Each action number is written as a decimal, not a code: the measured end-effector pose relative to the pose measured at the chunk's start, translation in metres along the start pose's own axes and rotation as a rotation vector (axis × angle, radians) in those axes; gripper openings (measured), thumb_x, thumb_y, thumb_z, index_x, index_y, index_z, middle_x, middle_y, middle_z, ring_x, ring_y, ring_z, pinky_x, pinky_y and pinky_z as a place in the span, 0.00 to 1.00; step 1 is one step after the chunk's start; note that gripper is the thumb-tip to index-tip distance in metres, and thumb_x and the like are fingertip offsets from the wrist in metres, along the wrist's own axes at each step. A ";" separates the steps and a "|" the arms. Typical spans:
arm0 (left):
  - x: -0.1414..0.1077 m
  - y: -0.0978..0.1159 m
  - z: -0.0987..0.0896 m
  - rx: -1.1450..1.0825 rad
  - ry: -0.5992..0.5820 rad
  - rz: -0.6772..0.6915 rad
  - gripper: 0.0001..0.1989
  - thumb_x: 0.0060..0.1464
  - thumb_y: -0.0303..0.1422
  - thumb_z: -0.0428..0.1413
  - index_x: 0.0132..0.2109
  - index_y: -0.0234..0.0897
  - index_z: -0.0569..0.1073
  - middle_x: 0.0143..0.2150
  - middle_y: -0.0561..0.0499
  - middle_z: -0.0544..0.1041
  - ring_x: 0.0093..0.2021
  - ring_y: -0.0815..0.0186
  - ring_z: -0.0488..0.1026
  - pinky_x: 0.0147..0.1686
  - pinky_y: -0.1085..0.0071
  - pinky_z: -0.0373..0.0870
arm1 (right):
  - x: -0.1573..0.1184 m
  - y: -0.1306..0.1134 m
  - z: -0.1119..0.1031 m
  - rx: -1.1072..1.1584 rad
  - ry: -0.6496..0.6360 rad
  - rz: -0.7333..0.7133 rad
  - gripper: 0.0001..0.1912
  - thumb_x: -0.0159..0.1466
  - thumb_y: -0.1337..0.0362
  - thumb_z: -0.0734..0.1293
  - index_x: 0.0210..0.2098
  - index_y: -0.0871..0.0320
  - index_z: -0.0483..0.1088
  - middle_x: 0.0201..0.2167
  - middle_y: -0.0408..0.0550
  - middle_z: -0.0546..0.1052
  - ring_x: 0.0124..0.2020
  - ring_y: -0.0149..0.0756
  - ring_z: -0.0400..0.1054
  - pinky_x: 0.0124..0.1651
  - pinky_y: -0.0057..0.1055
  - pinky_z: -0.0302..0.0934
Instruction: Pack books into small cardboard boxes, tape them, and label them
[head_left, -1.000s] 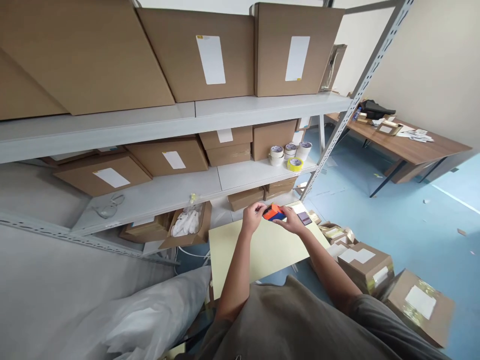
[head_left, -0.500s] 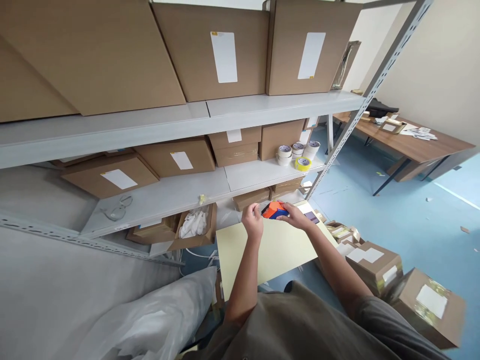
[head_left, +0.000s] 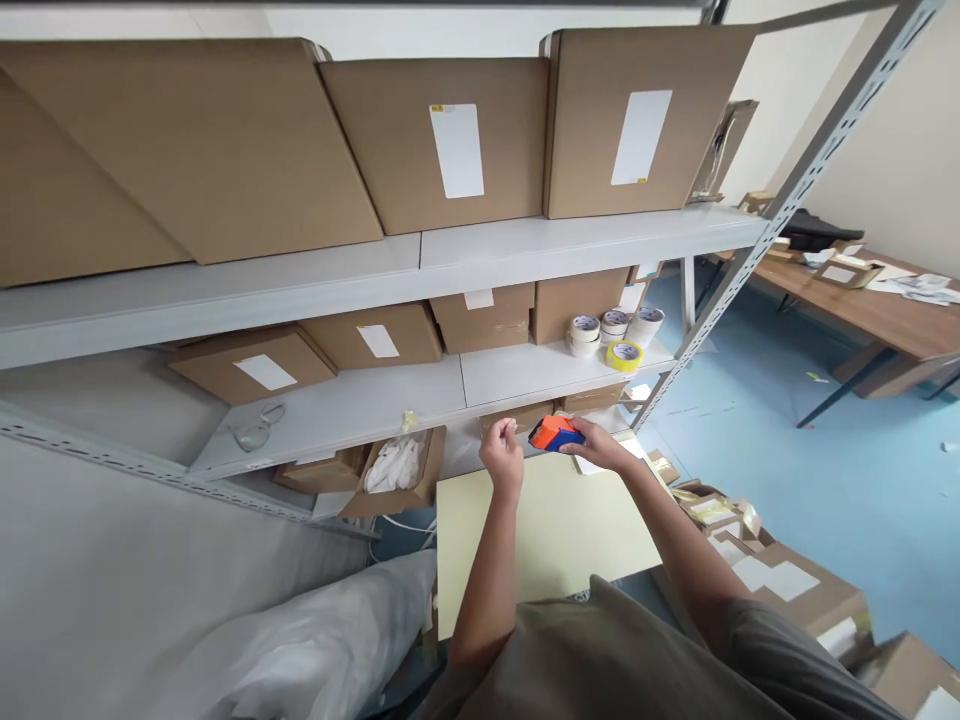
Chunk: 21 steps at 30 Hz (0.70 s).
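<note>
My right hand is wrapped round the blue end of a small orange-and-blue handheld device, whose exact kind I cannot make out. The device's dark end points left, towards my left hand. That hand is raised, its fingers curled and pinched together, a short gap away from the device. Whatever the left fingers may hold is too small to tell. Below both hands lies a pale yellow tabletop. A flat white item rests at its far right edge, partly covered by my right hand and wrist.
Grey metal shelving with cardboard boxes stands in front. White tape rolls and a yellow tape roll sit on its middle shelf, safety glasses at left. Taped boxes are at right, a translucent plastic bag at lower left.
The view has tilted upward and swung left. My right hand still grips the device; my left hand stays pinched beside it, with a slightly wider look at the device's orange top.
</note>
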<state>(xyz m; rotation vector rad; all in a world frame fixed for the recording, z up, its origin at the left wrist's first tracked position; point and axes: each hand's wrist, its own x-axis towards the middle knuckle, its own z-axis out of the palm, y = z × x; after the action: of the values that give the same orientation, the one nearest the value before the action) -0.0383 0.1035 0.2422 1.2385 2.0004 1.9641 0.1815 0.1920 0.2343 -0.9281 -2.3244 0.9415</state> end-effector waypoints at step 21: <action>0.000 -0.019 -0.011 0.132 -0.096 -0.126 0.21 0.67 0.42 0.57 0.63 0.41 0.76 0.57 0.39 0.80 0.55 0.56 0.79 0.48 0.63 0.81 | 0.180 0.112 -0.008 -0.474 0.130 -0.016 0.19 0.67 0.62 0.70 0.56 0.62 0.74 0.52 0.67 0.80 0.58 0.59 0.69 0.67 0.53 0.54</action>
<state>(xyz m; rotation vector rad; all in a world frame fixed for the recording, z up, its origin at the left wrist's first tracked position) -0.0540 0.0974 0.2274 1.1755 2.1335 1.7082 0.1128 0.3873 0.1855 -1.1092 -2.4799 0.3082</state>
